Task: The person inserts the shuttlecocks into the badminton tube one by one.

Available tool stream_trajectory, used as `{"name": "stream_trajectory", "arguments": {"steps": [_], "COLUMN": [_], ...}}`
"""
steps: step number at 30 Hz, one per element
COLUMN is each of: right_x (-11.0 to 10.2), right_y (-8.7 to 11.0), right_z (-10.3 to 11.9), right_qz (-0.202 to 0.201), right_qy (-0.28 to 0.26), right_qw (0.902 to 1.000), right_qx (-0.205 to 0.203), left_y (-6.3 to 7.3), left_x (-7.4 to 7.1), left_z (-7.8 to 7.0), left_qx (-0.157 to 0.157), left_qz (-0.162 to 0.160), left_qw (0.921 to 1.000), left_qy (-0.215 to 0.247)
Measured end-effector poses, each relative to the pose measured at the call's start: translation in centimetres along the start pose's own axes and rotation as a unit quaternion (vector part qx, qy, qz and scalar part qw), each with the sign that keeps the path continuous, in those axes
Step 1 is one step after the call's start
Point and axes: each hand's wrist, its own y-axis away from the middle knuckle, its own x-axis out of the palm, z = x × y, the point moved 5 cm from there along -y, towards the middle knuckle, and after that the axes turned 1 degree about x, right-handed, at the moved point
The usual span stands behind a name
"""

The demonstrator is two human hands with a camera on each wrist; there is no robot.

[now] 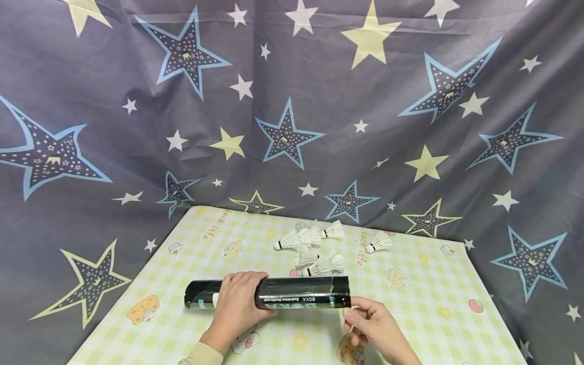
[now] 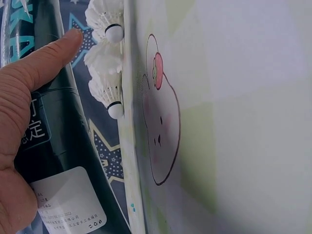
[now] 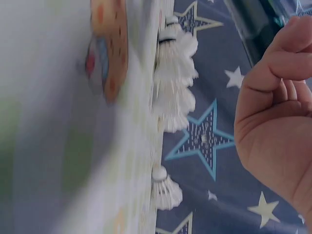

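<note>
A black shuttlecock tube (image 1: 303,291) lies level above the near part of the table, its printed lettering upside down in the head view. My left hand (image 1: 239,299) grips it left of its middle, thumb along the near side; the left wrist view shows this thumb by a white label (image 2: 70,200) on the tube. At the tube's right end, my right hand (image 1: 371,324) pinches the rim between thumb and curled fingers. In the right wrist view, the right hand (image 3: 278,107) partly hides that end. The inside of the tube is not visible.
Several white feather shuttlecocks (image 1: 326,263) lie in a loose group behind the tube. One shuttlecock (image 1: 378,245) sits apart to the right. A green checked cloth (image 1: 433,304) covers the table, and a grey star-patterned curtain (image 1: 319,76) hangs behind and beside it.
</note>
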Motion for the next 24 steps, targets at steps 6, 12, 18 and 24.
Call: {"name": "stream_trajectory", "arguments": {"steps": [6, 12, 18, 24], "right_x": [-3.2, -7.6, -13.0, -16.8], "right_y": [1.1, 0.8, -1.4, -4.6], "right_z": [0.3, 0.4, 0.8, 1.1], "right_qz": [-0.016, -0.102, -0.216, -0.242], "right_qy": [0.026, 0.045, 0.06, 0.105], "right_qw": [0.9994, 0.9935, 0.9717, 0.9598], "right_qx": [-0.018, 0.02, 0.073, 0.096], "left_y": [0.0, 0.0, 0.0, 0.3], "left_x": [0.3, 0.6, 0.7, 0.7], "left_z": [0.0, 0.1, 0.0, 0.1], "left_qx": [-0.002, 0.003, 0.006, 0.015], "left_qz": [0.005, 0.004, 0.002, -0.011], "left_qw": [1.0, 0.9999, 0.9999, 0.9998], "left_qy": [0.001, -0.009, -0.009, -0.007]}}
